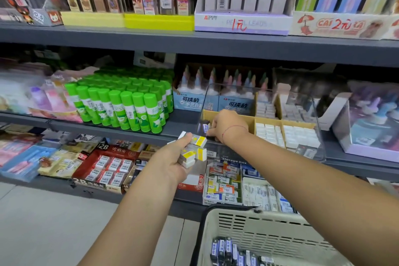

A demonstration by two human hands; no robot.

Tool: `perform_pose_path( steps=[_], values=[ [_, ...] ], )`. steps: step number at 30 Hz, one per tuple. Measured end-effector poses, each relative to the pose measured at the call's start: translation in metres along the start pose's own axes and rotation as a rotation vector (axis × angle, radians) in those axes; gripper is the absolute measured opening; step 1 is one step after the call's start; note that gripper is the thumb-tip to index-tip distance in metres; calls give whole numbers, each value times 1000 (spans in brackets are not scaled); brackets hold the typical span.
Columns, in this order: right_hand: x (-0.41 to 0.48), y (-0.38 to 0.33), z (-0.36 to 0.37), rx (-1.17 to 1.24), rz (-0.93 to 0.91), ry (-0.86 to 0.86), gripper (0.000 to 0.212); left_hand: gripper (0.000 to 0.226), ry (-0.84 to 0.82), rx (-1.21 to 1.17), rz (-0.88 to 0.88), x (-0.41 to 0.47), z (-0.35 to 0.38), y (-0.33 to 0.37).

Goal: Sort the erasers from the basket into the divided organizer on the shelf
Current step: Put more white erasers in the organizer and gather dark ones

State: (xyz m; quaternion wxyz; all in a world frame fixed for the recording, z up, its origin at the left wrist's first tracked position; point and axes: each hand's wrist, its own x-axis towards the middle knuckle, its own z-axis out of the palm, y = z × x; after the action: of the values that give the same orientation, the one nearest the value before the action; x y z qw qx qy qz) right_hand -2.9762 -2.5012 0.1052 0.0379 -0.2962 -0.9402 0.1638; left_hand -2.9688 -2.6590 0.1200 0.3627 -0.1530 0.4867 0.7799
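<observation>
The left hand [170, 160] clamps a loose stack of yellow-sleeved erasers [195, 149] just in front of the divided organizer [280, 123], and the top ones could slide off. The right hand [230, 124] pinches a dark-sleeved eraser [204, 128] in the organizer's front-left compartment and risks knocking it out over the clear front wall.

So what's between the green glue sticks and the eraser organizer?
In the head view, just a bare strip of grey shelf, with blue boxes of glue bottles behind.

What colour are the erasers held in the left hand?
White rectangular erasers with yellow sleeves; head view.
</observation>
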Motion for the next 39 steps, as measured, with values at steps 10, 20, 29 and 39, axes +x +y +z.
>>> perform_pose_path(
  steps=[10,20,29,39],
  values=[
    [0,-1,0,-83,-101,-73,33,16,12,2,-9,-3,1,1],
    [-7,6,-7,326,-75,-203,34,18,9,14,-10,-4,0,2],
    [-40,6,-43,485,-94,-72,31,19,0,-17,56,-6,1,2],
    [-130,42,-58,1004,74,-194,10,6,-264,113,63,-26,32,-42]
  ],
)
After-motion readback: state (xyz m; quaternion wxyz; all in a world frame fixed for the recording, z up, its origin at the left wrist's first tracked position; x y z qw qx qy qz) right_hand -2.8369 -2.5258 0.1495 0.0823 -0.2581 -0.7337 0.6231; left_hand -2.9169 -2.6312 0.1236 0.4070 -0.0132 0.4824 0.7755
